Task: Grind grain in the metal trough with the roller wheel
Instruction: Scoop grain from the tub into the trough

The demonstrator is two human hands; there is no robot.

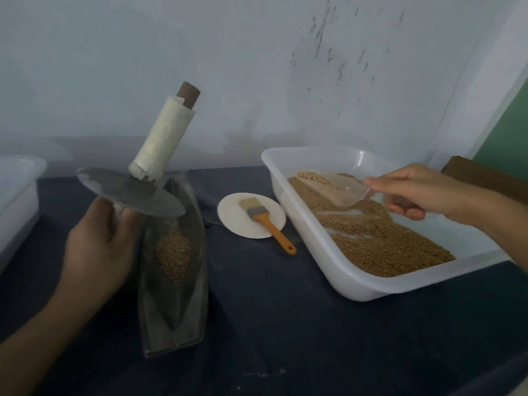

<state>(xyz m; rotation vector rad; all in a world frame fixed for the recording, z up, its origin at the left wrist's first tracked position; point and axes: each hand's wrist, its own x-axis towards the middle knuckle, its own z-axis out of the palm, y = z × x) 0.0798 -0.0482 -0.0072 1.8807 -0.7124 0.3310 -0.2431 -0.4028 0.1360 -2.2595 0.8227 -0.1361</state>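
Tub (17, 195), translucent white plastic, at the left edge of the dark cloth-covered table (285, 324). Left hand (97, 247), fingers curled round the lower, paper-wrapped axle of the roller wheel (130, 195): a flat, dull grey metal disc, held tilted off the surface, its upper handle wrapped in cream paper with a brown cylindrical end. Metal trough (174, 281), boat-shaped and narrow, just beside that hand, a small mound of coarse tan grain (173, 252) in its hollow. Round white plate (251, 215) beyond, bearing a pale-bristled brush (265, 221) with an orange handle. Rectangular white basin (328, 267) toward the right edge, bedded with the same grain. Right hand (414, 192), gripping a clear plastic scoop (337, 187) over the basin.
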